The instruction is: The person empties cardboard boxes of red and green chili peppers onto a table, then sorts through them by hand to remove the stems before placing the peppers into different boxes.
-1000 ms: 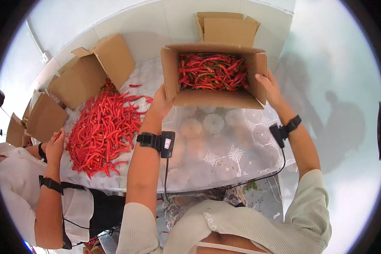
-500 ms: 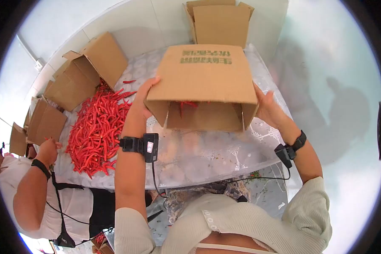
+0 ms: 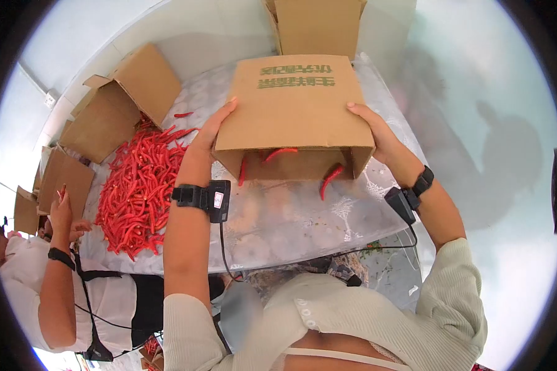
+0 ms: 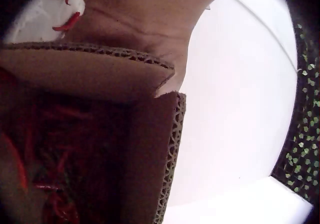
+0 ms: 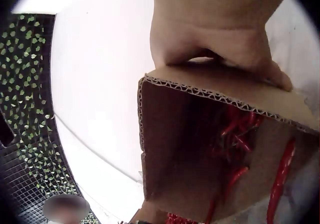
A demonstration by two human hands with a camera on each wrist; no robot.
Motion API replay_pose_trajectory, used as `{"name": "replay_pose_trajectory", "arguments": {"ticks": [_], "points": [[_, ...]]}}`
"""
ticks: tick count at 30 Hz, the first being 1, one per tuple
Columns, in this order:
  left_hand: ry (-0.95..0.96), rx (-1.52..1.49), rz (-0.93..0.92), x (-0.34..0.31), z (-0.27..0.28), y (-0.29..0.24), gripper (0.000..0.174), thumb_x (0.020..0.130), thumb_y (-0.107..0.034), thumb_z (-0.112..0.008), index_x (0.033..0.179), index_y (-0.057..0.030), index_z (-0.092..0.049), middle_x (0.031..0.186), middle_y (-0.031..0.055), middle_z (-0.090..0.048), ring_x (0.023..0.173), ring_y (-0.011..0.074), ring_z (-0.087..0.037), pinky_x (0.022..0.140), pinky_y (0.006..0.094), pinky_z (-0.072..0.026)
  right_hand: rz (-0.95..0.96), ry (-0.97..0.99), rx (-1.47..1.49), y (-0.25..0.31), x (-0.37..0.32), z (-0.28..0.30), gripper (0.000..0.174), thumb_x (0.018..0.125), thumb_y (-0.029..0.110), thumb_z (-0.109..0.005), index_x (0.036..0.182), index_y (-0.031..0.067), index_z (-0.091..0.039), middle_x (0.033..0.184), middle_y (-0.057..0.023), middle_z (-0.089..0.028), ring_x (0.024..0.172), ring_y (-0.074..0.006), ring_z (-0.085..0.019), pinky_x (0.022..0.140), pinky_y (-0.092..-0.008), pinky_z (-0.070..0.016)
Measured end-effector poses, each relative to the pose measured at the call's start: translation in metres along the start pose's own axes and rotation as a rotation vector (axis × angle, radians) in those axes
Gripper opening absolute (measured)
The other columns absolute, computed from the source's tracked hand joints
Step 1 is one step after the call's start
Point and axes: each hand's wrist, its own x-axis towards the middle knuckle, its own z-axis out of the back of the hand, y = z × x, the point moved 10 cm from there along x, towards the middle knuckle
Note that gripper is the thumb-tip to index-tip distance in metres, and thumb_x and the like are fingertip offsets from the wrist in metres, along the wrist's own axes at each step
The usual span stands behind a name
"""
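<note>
Between my two hands a cardboard box (image 3: 294, 105) with green printing is tipped, its open mouth facing down and toward me. My left hand (image 3: 211, 128) grips its left side, and my right hand (image 3: 380, 133) grips the right side, thumb over the upper face. Most of the fingers are hidden by the cardboard. A red chilli (image 3: 331, 180) hangs at the mouth's lower edge, with two more near the opening. Inside, the right wrist view shows several red chillies (image 5: 240, 139); the left wrist view shows a dark heap of chillies (image 4: 60, 204).
A large pile of red chillies (image 3: 136, 198) covers the left of the table (image 3: 278, 226), whose cover is patterned. Behind it lies an open cardboard box (image 3: 105, 120); another box (image 3: 319, 28) stands at the back. Another person's hand (image 3: 60, 213) is at the left. Cables run from my wrist cameras.
The box has turned over from mouth-up to mouth toward me and down, and chillies now slide to its opening. My right thumb has moved onto the upper face.
</note>
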Motion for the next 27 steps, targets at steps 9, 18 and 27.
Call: {"name": "replay_pose_trajectory", "arguments": {"ticks": [9, 18, 27], "points": [[-0.015, 0.059, -0.094, -0.001, -0.008, -0.012, 0.052, 0.087, -0.037, -0.057, 0.125, -0.0013, -0.047, 0.113, 0.0108, -0.060, 0.097, 0.0187, -0.061, 0.082, 0.0313, -0.0506, 0.303, 0.064, -0.137, 0.027, 0.011, 0.004, 0.074, 0.085, 0.036, -0.059, 0.140, -0.0005, -0.026, 0.135, -0.0156, -0.042, 0.122, -0.0217, -0.044, 0.099, -0.0320, -0.0378], [-0.066, -0.007, -0.300, -0.003, -0.010, -0.017, 0.054, 0.088, -0.035, -0.056, 0.128, -0.0012, -0.043, 0.119, 0.0123, -0.056, 0.104, 0.0203, -0.058, 0.085, 0.0315, -0.0491, 0.588, 0.026, -0.310, 0.048, 0.013, 0.014, 0.076, 0.085, 0.031, -0.060, 0.144, 0.0023, -0.021, 0.141, -0.0125, -0.036, 0.128, -0.0218, -0.036, 0.105, -0.0334, -0.0291], [0.037, -0.064, -0.460, 0.008, -0.018, -0.030, 0.054, 0.086, -0.027, -0.055, 0.131, -0.0026, -0.038, 0.121, 0.0125, -0.053, 0.106, 0.0221, -0.056, 0.086, 0.0341, -0.0486, 0.736, -0.010, -0.327, 0.062, 0.014, 0.011, 0.076, 0.083, 0.018, -0.065, 0.144, 0.0032, -0.022, 0.142, -0.0125, -0.035, 0.129, -0.0207, -0.036, 0.105, -0.0332, -0.0292]]}}
